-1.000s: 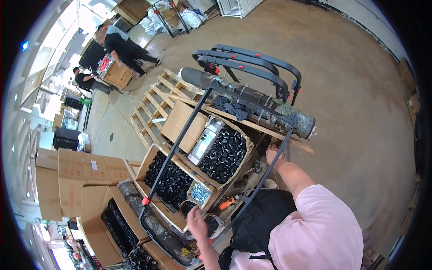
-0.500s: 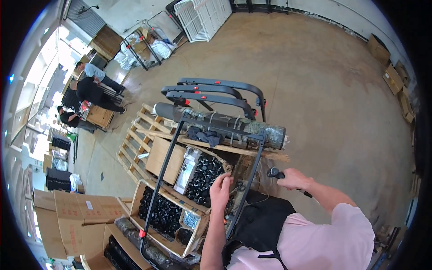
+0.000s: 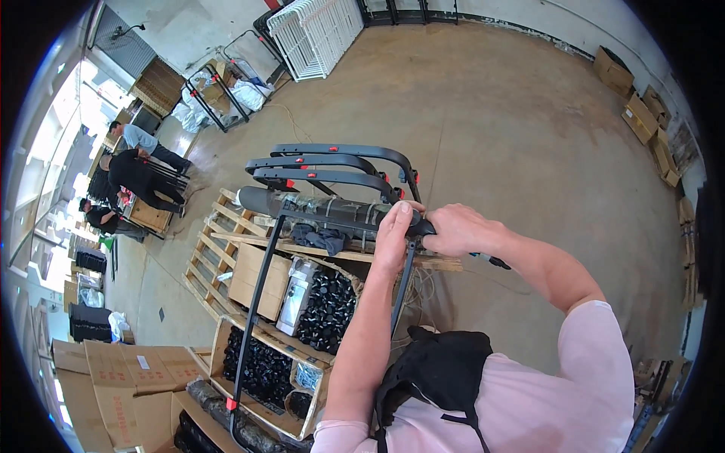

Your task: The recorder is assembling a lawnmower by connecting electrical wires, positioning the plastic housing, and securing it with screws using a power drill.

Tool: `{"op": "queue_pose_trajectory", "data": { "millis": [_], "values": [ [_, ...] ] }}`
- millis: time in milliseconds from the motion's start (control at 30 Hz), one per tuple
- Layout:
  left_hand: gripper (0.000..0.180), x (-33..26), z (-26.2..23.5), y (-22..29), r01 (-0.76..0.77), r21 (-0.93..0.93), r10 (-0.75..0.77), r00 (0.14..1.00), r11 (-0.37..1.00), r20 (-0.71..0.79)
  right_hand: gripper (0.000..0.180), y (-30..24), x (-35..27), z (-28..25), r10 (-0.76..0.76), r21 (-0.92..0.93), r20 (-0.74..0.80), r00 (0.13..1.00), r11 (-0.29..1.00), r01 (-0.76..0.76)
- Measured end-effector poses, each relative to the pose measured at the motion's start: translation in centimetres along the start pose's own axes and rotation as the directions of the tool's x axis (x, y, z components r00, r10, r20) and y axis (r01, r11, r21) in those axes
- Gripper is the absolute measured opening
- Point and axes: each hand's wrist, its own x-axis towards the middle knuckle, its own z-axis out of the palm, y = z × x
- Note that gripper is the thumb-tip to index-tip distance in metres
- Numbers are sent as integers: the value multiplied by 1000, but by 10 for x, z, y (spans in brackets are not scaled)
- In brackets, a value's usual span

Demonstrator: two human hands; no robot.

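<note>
A black tubular frame [image 3: 266, 283] stands upright in front of me, its top bar running across to a right corner. My left hand [image 3: 394, 235] is closed at that corner, and its fingers hide whatever they pinch. Right beside it my right hand [image 3: 462, 229] is wrapped around a black hand-held power driver [image 3: 495, 260]. The driver's front end is against or very near the frame corner; the contact is hidden between my hands. Below my left forearm lies a bin of small glossy black plastic parts [image 3: 326, 311].
A long wrapped roll [image 3: 260, 200] lies on a wooden pallet [image 3: 215, 249] behind the frame. Beyond it stand several curved black handle frames [image 3: 332, 160]. An open carton [image 3: 113, 377] and a wooden parts crate [image 3: 321, 411] sit at left. People [image 3: 143, 177] work at the far left.
My left hand has moved from beside the parts bin up to the frame's right corner. My right hand has brought the power driver forward and left to the same corner.
</note>
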Motion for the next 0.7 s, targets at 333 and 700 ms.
{"op": "queue_pose_trajectory", "data": {
  "millis": [333,700],
  "values": [
    [26,2,-5,-10,32,-26,-33,998,999,-50,34,8,24,16,-13,27,-5,1000,1000,13],
    [26,4,-5,-12,28,-92,-40,990,995,-137,37,0,36,14,-3,0,70,998,1000,3]
  ]
}}
